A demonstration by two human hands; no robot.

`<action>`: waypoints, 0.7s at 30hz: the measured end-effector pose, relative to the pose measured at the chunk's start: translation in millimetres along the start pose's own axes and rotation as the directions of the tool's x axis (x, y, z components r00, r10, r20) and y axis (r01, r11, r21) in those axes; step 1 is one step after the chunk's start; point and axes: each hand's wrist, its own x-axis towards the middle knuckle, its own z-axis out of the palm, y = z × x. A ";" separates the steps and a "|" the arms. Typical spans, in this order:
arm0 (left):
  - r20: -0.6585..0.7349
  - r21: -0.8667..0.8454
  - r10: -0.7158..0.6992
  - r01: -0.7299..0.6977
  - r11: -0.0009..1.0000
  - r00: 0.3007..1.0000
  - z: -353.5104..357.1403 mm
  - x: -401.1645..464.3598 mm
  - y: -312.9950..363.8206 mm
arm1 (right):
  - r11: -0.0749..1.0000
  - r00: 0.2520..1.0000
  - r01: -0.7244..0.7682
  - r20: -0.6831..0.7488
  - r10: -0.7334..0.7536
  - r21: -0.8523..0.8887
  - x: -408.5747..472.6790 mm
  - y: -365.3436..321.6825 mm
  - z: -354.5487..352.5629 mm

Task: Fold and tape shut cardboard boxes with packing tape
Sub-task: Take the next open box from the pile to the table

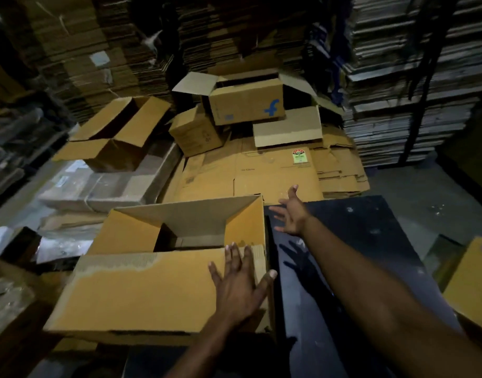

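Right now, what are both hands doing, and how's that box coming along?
Left hand flat on near flap of open cardboard box. Right hand spread, reaching over black table, holding nothing. Flaps still up, no tape seen.

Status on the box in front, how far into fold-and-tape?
Early. Done: the box is erected and sits beside the dark table. In hand: the left hand lies flat on the near flap, fingers straight; the right hand reaches out open above the table, holding nothing. Left: the far flap stands up and the top is open; no tape or tape roll is visible.
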 end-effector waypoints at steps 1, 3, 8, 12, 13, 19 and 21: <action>-0.020 0.006 -0.012 0.012 1.000 1.000 2.4 4.8 0.6 | 0.998 1.000 0.008 -0.006 -0.007 0.063 9.1 -1.5 2.2; -0.056 0.002 -0.027 0.027 1.000 0.998 5.5 16.3 -0.6 | 0.988 1.000 0.013 -0.018 -0.010 0.154 23.7 -3.5 5.1; -0.036 0.016 -0.061 0.062 0.998 0.997 10.0 41.3 -4.8 | 0.945 0.998 -0.070 0.020 0.067 0.320 42.3 -12.7 6.0; -0.040 0.055 -0.083 0.086 0.995 0.996 19.8 34.7 -4.8 | 0.909 0.997 -0.057 0.065 0.033 0.413 58.0 -24.2 6.8; -0.057 0.052 -0.090 0.093 0.994 0.994 22.2 33.8 -3.2 | 0.908 0.997 -0.053 0.074 0.024 0.417 61.7 -28.8 7.7; -0.139 0.019 -0.102 0.106 0.994 0.985 22.3 29.7 13.8 | 0.943 0.981 0.037 0.170 -0.098 0.331 61.7 -46.5 16.9; -0.170 -0.008 -0.104 0.104 0.995 0.980 22.3 29.2 22.5 | 0.951 0.973 0.083 0.181 -0.142 0.299 56.0 -48.4 18.3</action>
